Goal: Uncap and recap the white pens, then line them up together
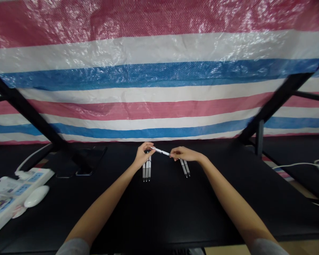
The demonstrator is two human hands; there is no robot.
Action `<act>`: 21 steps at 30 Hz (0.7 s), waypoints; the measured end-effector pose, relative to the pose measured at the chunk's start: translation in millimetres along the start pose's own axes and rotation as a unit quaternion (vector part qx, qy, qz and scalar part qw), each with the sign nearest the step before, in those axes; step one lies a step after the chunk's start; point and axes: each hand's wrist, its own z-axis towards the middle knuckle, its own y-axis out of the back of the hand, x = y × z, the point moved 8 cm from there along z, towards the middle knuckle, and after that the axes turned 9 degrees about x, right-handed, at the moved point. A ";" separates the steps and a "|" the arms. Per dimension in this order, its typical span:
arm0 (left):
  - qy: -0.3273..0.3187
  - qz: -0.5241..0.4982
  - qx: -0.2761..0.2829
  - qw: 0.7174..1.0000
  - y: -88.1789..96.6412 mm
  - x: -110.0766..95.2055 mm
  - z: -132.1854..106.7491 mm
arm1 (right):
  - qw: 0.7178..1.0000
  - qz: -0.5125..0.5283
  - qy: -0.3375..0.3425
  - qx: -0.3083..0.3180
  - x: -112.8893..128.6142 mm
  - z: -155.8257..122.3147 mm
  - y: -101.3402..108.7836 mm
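Between my two hands a white pen (161, 152) is held above the black table, its left end a little higher than its right. My left hand (144, 153) pinches one end between thumb and fingers. At the other end, the fingertips of my right hand (183, 153) are closed on its dark grey tip. Below my left hand lie three white pens (146, 170) side by side, tips toward me, their far ends partly hidden by the hand. Two more white pens (184, 168) lie slanted below my right hand, which covers their upper parts.
A white power strip (21, 189) with plugs and a white mouse (37, 196) sit at the left of the black table (159, 216). Black metal posts (266, 106) rise on both sides. Behind hangs a striped plastic sheet (149, 109). White cables (295, 165) run at the right.
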 end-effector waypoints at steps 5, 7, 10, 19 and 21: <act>0.049 -0.179 -0.044 0.982 6.9 8.9 -0.9 | 0.998 0.058 0.025 -0.024 3.2 -2.6 5.9; 0.064 -0.211 -0.058 0.974 10.7 14.9 -2.1 | 0.993 0.094 0.031 -0.059 -2.4 -3.7 13.2; 0.076 -0.241 -0.075 0.964 16.3 22.9 -3.6 | 0.981 0.141 0.033 -0.127 -18.4 -5.7 25.6; 0.100 -0.287 -0.088 0.949 15.3 31.9 -3.3 | 0.888 0.227 0.004 -0.400 -83.4 -27.0 52.0; 0.104 -0.283 -0.086 0.950 14.7 32.4 -3.1 | 0.871 0.220 -0.003 -0.439 -89.2 -33.1 53.2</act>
